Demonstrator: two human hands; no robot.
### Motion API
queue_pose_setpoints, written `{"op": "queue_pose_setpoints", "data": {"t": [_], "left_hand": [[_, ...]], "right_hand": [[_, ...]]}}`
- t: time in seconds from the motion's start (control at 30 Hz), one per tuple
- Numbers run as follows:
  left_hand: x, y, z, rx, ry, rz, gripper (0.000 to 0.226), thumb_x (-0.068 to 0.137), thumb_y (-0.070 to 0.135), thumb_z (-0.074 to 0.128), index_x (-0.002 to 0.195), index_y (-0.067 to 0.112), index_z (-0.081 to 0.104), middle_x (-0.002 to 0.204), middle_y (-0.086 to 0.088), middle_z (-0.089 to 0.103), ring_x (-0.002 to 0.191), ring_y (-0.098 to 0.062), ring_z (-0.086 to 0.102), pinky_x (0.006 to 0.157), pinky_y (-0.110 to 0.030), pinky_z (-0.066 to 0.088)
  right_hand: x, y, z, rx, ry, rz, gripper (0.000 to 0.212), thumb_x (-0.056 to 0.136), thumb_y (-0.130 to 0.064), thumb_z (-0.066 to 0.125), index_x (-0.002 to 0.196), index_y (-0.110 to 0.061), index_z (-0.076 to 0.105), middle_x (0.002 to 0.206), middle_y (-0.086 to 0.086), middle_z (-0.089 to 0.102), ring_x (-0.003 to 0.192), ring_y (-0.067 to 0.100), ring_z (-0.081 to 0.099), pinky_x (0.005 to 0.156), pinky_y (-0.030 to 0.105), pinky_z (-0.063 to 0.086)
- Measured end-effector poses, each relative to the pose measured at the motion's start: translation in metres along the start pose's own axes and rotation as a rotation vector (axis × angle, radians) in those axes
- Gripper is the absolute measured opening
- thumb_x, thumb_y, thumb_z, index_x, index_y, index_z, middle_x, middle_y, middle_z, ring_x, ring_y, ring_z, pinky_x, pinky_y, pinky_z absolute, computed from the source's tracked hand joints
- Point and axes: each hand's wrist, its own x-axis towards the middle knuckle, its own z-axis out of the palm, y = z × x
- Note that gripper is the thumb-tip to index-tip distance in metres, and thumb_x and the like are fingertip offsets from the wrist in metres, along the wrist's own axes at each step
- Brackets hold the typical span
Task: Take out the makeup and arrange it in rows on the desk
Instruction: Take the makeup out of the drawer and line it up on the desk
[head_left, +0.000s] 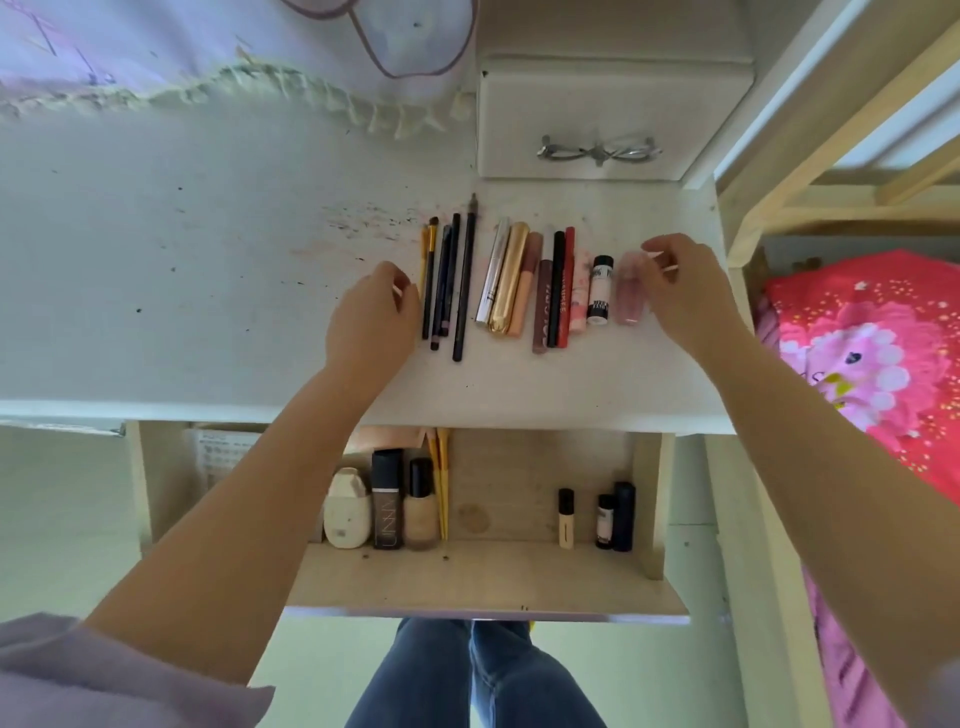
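Makeup (524, 280) lies in a row on the desk (208, 260), between the hands. The left hand (371, 322) sits curled beside the pencils (447, 280), holding nothing I can see. The right hand (685, 291) touches the pink bottle (629, 293) with bent fingers, and more makeup waits in the open drawer (488, 577) below.

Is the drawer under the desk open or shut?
Open: the drawer is pulled out below the desk edge, its bottles showing.

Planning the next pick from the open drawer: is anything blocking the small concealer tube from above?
Nothing visible covers the concealer tube; it lies alone on the drawer floor, clear of the desk edge. Both hands are up at the row.
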Motion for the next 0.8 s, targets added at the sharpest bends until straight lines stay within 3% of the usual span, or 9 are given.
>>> {"op": "queue_pose_setpoints", "data": {"t": [0.17, 0.27, 0.33, 0.43, 0.5, 0.63, 0.7, 0.77, 0.8], "left_hand": [[-0.1, -0.016, 0.007, -0.219, 0.043, 0.122, 0.006, 0.095, 0.015, 0.047, 0.094, 0.02, 0.05, 0.07, 0.013, 0.051, 0.059, 0.001, 0.05, 0.057, -0.011, 0.04], [-0.162, -0.034, 0.039, -0.213, -0.196, -0.003, 0.008, 0.095, 0.018, 0.047, 0.096, 0.024, 0.051, 0.066, 0.009, 0.054, 0.055, -0.003, 0.052, 0.051, -0.013, 0.038], [-0.176, -0.049, 0.068, -0.066, -0.376, -0.114, 0.017, 0.096, 0.021, 0.045, 0.112, 0.021, 0.051, 0.076, 0.002, 0.06, 0.063, -0.01, 0.057, 0.059, -0.026, 0.047], [-0.163, -0.063, 0.103, 0.042, -0.403, -0.229, 0.029, 0.095, 0.019, 0.041, 0.124, 0.013, 0.043, 0.093, -0.009, 0.063, 0.082, -0.028, 0.063, 0.073, -0.04, 0.052], [-0.149, -0.065, 0.119, 0.133, -0.361, -0.224, 0.034, 0.095, 0.014, 0.038, 0.129, 0.01, 0.038, 0.1, -0.011, 0.061, 0.085, -0.03, 0.062, 0.075, -0.039, 0.051], [-0.13, -0.069, 0.136, 0.334, -0.358, -0.226, 0.073, 0.092, -0.001, 0.038, 0.15, 0.013, -0.004, 0.085, -0.008, 0.057, 0.078, -0.029, 0.063, 0.059, -0.035, 0.044], [-0.124, -0.072, 0.142, 0.454, -0.405, -0.209, 0.059, 0.095, 0.002, 0.038, 0.148, 0.013, 0.015, 0.091, -0.011, 0.062, 0.079, -0.029, 0.063, 0.057, -0.035, 0.044], [-0.122, -0.073, 0.147, 0.487, -0.455, -0.188, 0.029, 0.098, 0.013, 0.039, 0.126, 0.012, 0.046, 0.093, -0.01, 0.063, 0.075, -0.027, 0.06, 0.055, -0.034, 0.043], [-0.123, -0.073, 0.148, 0.472, -0.471, -0.188, 0.022, 0.098, 0.017, 0.04, 0.116, 0.013, 0.051, 0.09, -0.008, 0.062, 0.071, -0.025, 0.057, 0.053, -0.033, 0.041]], "right_hand": [[-0.089, -0.008, -0.013, 0.118, 0.207, -0.214, 0.018, 0.095, -0.007, 0.048, 0.109, -0.006, 0.06, 0.097, 0.003, 0.054, 0.073, -0.002, 0.052, 0.063, 0.003, 0.039], [-0.159, 0.014, 0.014, 0.099, -0.11, -0.267, 0.017, 0.095, -0.005, 0.049, 0.099, -0.015, 0.061, 0.076, -0.011, 0.054, 0.063, 0.01, 0.052, 0.057, 0.013, 0.038], [-0.186, 0.037, 0.047, -0.092, -0.396, -0.225, 0.02, 0.097, -0.013, 0.046, 0.11, -0.016, 0.06, 0.09, -0.006, 0.059, 0.077, 0.013, 0.059, 0.068, 0.019, 0.041], [-0.19, 0.065, 0.085, -0.377, -0.575, -0.082, 0.038, 0.1, -0.024, 0.038, 0.137, -0.017, 0.04, 0.133, 0.009, 0.045, 0.095, 0.027, 0.061, 0.082, 0.033, 0.05], [-0.185, 0.075, 0.096, -0.461, -0.587, -0.034, 0.039, 0.101, -0.025, 0.036, 0.139, -0.016, 0.035, 0.136, 0.011, 0.039, 0.091, 0.028, 0.061, 0.076, 0.033, 0.051], [-0.182, 0.086, 0.108, -0.554, -0.638, -0.009, 0.034, 0.099, -0.019, 0.041, 0.133, -0.014, 0.04, 0.134, 0.009, 0.042, 0.096, 0.027, 0.061, 0.078, 0.034, 0.053], [-0.184, 0.09, 0.111, -0.573, -0.626, -0.055, 0.035, 0.099, -0.018, 0.043, 0.134, -0.016, 0.04, 0.132, 0.009, 0.044, 0.097, 0.026, 0.06, 0.073, 0.032, 0.05], [-0.188, 0.092, 0.112, -0.55, -0.599, -0.093, 0.034, 0.099, -0.02, 0.043, 0.133, -0.017, 0.038, 0.125, 0.009, 0.05, 0.094, 0.026, 0.059, 0.065, 0.03, 0.045], [-0.19, 0.093, 0.112, -0.533, -0.581, -0.112, 0.033, 0.099, -0.021, 0.043, 0.131, -0.018, 0.038, 0.119, 0.009, 0.054, 0.091, 0.025, 0.059, 0.063, 0.029, 0.042]]}}
